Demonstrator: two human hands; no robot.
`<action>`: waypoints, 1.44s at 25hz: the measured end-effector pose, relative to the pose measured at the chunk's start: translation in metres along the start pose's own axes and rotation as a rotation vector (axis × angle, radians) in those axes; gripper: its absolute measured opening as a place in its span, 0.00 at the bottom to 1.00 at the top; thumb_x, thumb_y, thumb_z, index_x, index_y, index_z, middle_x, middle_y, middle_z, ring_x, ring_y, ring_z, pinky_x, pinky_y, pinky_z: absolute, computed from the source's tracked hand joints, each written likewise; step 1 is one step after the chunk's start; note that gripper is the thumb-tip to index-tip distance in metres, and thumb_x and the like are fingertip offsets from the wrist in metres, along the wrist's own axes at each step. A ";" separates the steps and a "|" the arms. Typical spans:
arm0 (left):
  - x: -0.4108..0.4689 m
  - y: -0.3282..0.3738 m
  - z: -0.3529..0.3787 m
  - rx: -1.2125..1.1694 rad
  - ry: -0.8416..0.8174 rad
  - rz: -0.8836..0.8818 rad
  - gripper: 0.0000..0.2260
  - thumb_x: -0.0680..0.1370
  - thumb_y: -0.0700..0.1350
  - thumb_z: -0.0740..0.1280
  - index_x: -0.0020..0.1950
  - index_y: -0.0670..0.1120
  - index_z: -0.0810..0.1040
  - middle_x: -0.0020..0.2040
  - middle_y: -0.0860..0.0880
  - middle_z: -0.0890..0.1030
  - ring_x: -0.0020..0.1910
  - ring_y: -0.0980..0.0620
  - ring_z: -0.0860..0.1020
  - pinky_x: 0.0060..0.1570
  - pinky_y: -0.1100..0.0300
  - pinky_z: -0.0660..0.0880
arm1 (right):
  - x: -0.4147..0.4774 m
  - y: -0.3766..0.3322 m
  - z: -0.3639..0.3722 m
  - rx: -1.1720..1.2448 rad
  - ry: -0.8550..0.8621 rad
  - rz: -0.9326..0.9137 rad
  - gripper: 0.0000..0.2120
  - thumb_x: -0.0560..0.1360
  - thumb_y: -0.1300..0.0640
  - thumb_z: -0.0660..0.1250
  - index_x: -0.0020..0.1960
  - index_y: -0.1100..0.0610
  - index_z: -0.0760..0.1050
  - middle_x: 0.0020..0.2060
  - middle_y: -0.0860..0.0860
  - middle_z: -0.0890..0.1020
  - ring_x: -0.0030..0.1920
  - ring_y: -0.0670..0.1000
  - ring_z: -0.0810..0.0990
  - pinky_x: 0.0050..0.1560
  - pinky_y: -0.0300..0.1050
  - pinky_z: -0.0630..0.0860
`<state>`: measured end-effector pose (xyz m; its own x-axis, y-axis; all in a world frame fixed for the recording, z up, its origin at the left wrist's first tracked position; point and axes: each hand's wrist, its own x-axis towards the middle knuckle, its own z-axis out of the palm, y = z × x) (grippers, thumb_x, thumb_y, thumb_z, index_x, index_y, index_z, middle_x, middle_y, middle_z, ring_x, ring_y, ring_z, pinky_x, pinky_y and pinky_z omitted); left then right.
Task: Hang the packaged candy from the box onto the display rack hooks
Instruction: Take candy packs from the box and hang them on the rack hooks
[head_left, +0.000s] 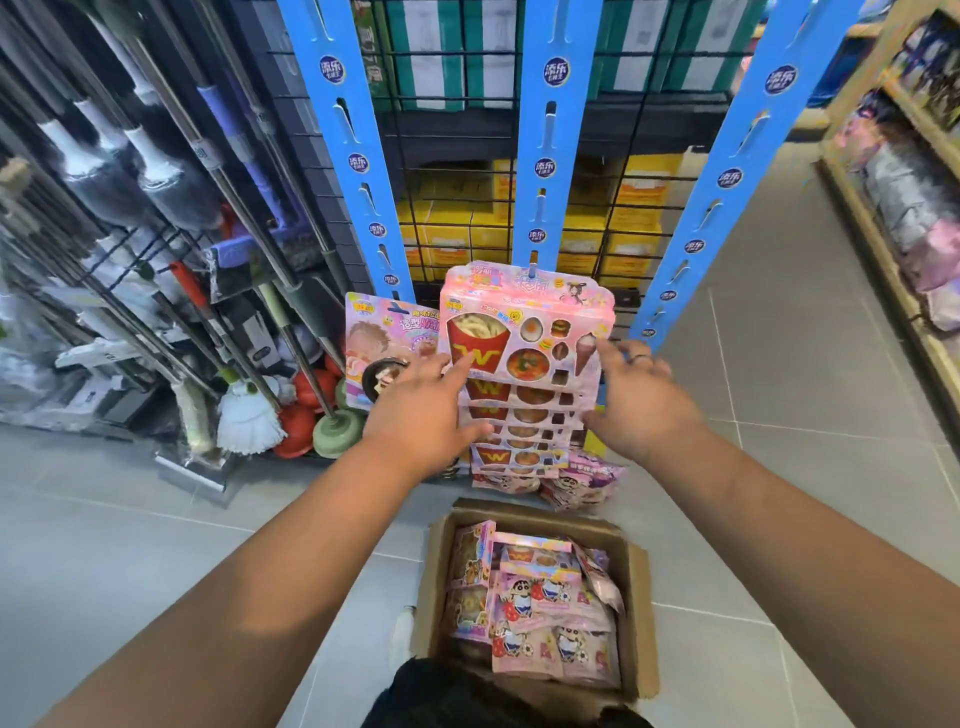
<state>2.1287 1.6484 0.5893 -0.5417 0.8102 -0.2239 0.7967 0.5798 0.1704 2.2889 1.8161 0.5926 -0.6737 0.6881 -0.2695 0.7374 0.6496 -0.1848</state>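
Note:
A pink candy pack (524, 322) with a red fries carton printed on it hangs at the top of the middle blue strip (550, 156), above several like packs in a column. My left hand (426, 410) touches its lower left edge with fingers spread. My right hand (639, 395) reaches its right edge, fingers apart, a ring on one finger. Neither hand clearly grips it. The cardboard box (636, 613) on the floor below holds several pink candy packs (540, 603). Another pink pack (384, 343) hangs on the left blue strip (358, 171).
A third blue strip (727, 176) leans at the right, its slots bare. Behind the strips is a black wire grid (644, 218) with stacked cartons. Mops and plungers (306, 395) crowd the left. Loose pink bags (587, 478) lie on the floor. A shelf unit (904, 218) stands right.

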 end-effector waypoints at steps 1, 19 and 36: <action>-0.008 0.007 0.000 0.024 0.004 0.002 0.40 0.76 0.65 0.65 0.82 0.52 0.50 0.81 0.46 0.57 0.80 0.45 0.55 0.77 0.50 0.56 | -0.008 0.002 0.000 -0.045 -0.019 -0.031 0.42 0.73 0.45 0.70 0.78 0.48 0.50 0.72 0.56 0.62 0.70 0.61 0.66 0.66 0.56 0.69; -0.064 -0.021 0.157 -0.014 -0.277 0.136 0.38 0.77 0.63 0.65 0.81 0.53 0.52 0.81 0.49 0.57 0.79 0.47 0.56 0.77 0.49 0.58 | -0.106 0.013 0.213 -0.005 -0.190 0.169 0.39 0.74 0.36 0.64 0.78 0.48 0.52 0.76 0.57 0.61 0.75 0.61 0.61 0.72 0.57 0.62; 0.025 -0.085 0.528 0.085 -0.529 0.038 0.35 0.78 0.59 0.66 0.80 0.50 0.56 0.77 0.44 0.65 0.73 0.41 0.66 0.68 0.45 0.71 | 0.001 0.093 0.565 -0.097 -0.379 0.124 0.38 0.75 0.41 0.66 0.79 0.51 0.53 0.76 0.59 0.60 0.73 0.64 0.62 0.70 0.58 0.63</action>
<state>2.1884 1.5737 0.0629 -0.3206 0.6635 -0.6759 0.8441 0.5240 0.1140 2.3839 1.6942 0.0415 -0.5014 0.6067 -0.6169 0.7917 0.6092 -0.0444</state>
